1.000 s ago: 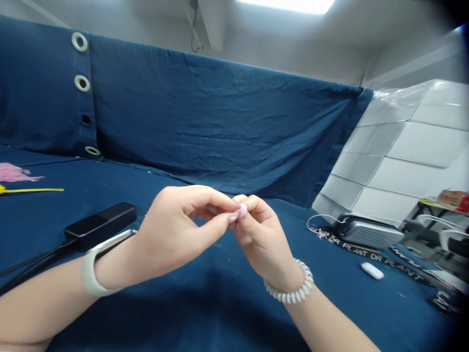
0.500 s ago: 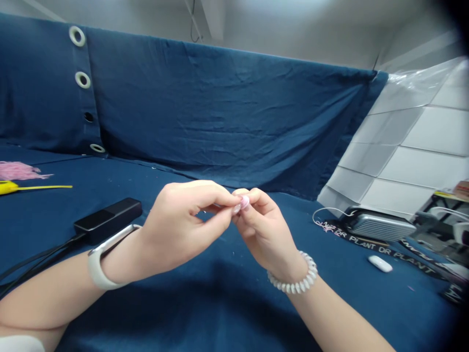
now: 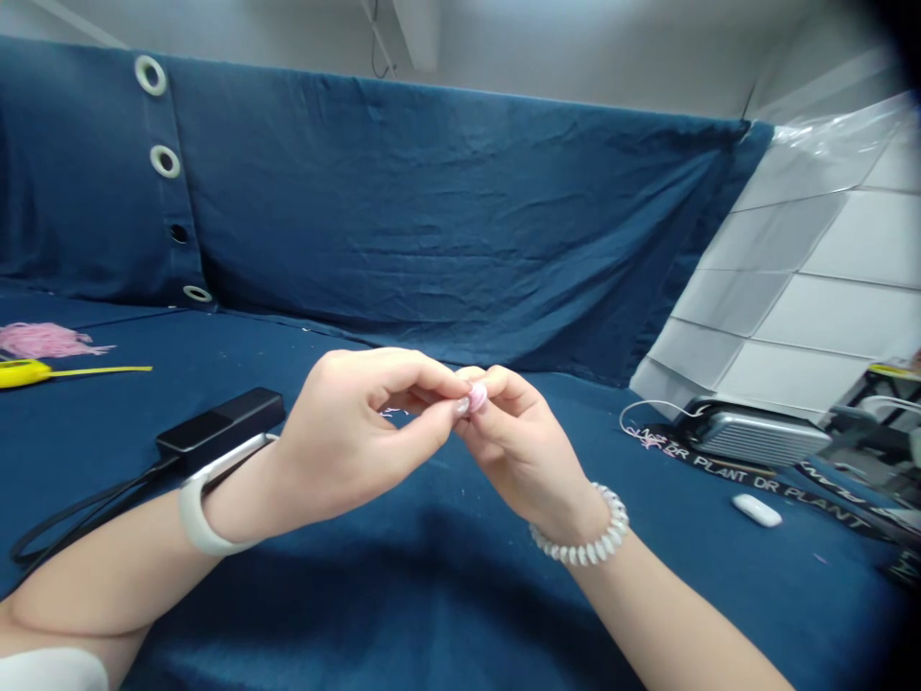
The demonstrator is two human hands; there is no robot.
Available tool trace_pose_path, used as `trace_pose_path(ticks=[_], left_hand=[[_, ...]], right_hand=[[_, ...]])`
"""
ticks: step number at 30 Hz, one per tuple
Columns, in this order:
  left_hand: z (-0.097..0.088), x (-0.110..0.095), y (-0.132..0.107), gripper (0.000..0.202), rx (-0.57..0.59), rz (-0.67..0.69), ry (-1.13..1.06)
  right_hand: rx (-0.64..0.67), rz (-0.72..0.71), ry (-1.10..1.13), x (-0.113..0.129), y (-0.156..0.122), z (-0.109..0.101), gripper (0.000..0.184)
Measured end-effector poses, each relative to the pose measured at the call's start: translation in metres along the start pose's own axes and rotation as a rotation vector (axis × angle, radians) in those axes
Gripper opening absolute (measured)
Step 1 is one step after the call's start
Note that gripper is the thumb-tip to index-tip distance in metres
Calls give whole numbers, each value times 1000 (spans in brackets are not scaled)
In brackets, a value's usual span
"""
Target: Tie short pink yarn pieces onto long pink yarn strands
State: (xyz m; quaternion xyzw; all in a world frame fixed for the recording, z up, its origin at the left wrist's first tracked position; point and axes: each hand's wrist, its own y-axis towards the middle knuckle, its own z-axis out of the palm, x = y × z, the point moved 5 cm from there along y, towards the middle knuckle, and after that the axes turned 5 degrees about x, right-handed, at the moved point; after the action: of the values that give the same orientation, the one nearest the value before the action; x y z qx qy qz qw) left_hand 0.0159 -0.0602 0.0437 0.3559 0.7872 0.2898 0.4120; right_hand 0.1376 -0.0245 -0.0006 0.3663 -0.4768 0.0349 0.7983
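A small round pink piece (image 3: 476, 397), perhaps a bead or button, is pinched between the fingertips of both hands. My left hand (image 3: 360, 422) holds it from the left with thumb and fingers, and a pale nail shows next to it. My right hand (image 3: 518, 446) grips it from the right, and its fingers hide part of the piece. A white band (image 3: 205, 509) circles my left wrist. A coiled pearly bracelet (image 3: 582, 537) sits on my right wrist.
Dark blue cloth covers the surface and the wall behind. Left of my hands lie a black power adapter (image 3: 220, 427) with its cable, pink tassel threads (image 3: 43, 339) and a yellow-handled tool (image 3: 21, 374). On the right are a ribbed silver case (image 3: 755, 434), "DR PLANT" ribbon (image 3: 748, 475) and a small white case (image 3: 755, 510).
The whole view has tilted and shifted slightly as my head moved. Both hands still pinch the pink piece, and its position between them looks almost unchanged.
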Motion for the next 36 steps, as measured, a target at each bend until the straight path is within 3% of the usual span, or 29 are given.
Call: trace_pose_path(ticks=[5, 10, 15, 22, 31, 36], left_hand=[[0, 1, 2, 6, 0, -18, -25], [7, 15, 5, 4, 43, -140, -252], [14, 26, 7, 12, 86, -164, -470], [16, 27, 8, 19, 151, -179, -484], [18, 33, 10, 14, 157, -167, -576], [21, 31, 12, 18, 220, -293, -680]], right_hand=[[-35, -9, -54, 0, 0, -1, 5], [-102, -78, -266, 6, -1, -6, 4], [-155, -97, -503, 12, -4, -14, 7], [-247, -62, -761, 24, -7, -18, 13], [-253, -104, -855, 32, -7, -14, 13], [-189, -152, -789, 32, -5, -12, 11]])
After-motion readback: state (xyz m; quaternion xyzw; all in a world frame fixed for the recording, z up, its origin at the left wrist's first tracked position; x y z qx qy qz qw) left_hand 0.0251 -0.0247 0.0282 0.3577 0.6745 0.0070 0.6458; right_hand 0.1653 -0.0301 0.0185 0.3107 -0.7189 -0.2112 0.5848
